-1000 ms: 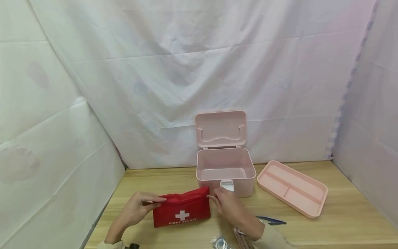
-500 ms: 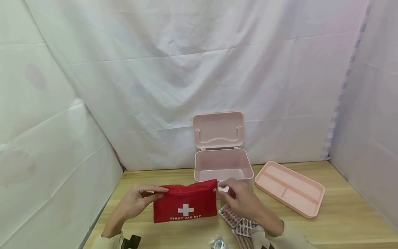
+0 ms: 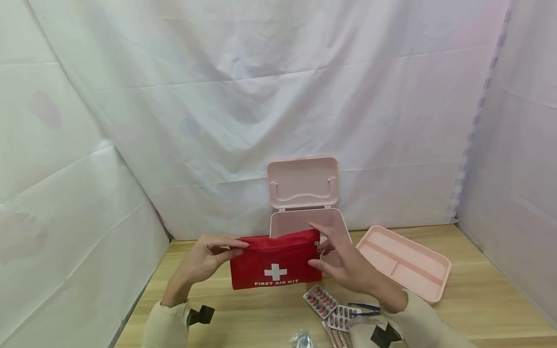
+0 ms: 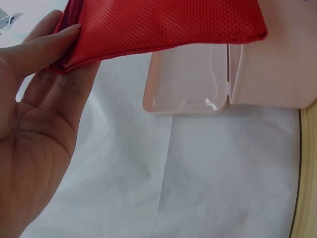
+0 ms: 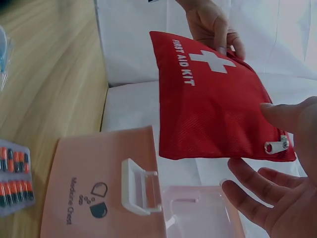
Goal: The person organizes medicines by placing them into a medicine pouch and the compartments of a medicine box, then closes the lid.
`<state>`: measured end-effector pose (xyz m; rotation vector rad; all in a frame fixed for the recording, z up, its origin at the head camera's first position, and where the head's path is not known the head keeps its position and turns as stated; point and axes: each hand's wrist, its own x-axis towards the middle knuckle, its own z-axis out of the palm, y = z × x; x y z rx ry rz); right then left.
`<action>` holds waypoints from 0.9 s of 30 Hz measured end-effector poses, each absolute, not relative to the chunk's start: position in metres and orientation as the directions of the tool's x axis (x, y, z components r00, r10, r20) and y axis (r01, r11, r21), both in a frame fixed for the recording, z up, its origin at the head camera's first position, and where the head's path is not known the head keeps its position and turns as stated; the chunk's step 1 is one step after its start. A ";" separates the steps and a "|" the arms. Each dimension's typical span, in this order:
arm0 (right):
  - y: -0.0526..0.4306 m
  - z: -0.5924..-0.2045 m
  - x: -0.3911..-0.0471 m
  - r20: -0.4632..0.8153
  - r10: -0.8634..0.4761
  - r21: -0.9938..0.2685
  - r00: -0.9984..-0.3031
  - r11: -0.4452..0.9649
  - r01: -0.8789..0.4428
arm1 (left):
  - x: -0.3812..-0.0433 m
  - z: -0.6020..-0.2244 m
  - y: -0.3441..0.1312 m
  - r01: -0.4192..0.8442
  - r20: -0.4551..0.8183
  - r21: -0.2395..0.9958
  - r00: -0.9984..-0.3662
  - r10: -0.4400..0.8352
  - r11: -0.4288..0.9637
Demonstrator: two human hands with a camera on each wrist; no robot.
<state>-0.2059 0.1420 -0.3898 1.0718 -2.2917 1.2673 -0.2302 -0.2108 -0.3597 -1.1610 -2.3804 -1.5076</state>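
A red zippered first aid pouch [image 3: 250, 268] hangs above the table, its white cross and lettering facing the head camera. My left hand [image 3: 202, 261] pinches its upper left corner between thumb and fingers, as the left wrist view also shows. Around the right end of the pouch, my right hand [image 3: 352, 266] has its thumb and fingers spread, near the metal zipper pull [image 5: 277, 145]. Whether that hand touches the fabric is hard to tell. Behind the pouch stands a pink medicine chest [image 5: 94, 183] with its lid [image 3: 302, 182] raised; the pouch hides part of the chest.
A pink divided tray [image 3: 402, 261] lies right of the chest. Blister packs of capsules [image 3: 320, 302], blue tweezers [image 3: 363, 307], thin brownish strips [image 3: 337, 336] and a clear-wrapped item [image 3: 301, 340] lie near the front edge. White cloth [image 3: 217, 121] encloses the table's back and sides.
The pouch has risen and shifted right, toward the front of the chest, with my left hand on it. My right hand has let go of the zipper pull and spread around the right end.
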 end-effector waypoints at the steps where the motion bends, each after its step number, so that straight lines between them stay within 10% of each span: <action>1: 0.143 -0.389 -0.207 0.573 -0.467 -0.598 -0.673 0.323 -0.733 | -0.232 -0.358 -0.208 0.635 0.446 0.741 -0.709 0.546 0.219; 27: 0.182 -0.373 -0.247 0.513 -0.420 -0.633 -0.749 0.404 -0.660 | -0.274 -0.349 -0.151 0.509 0.431 0.823 -0.849 0.305 0.252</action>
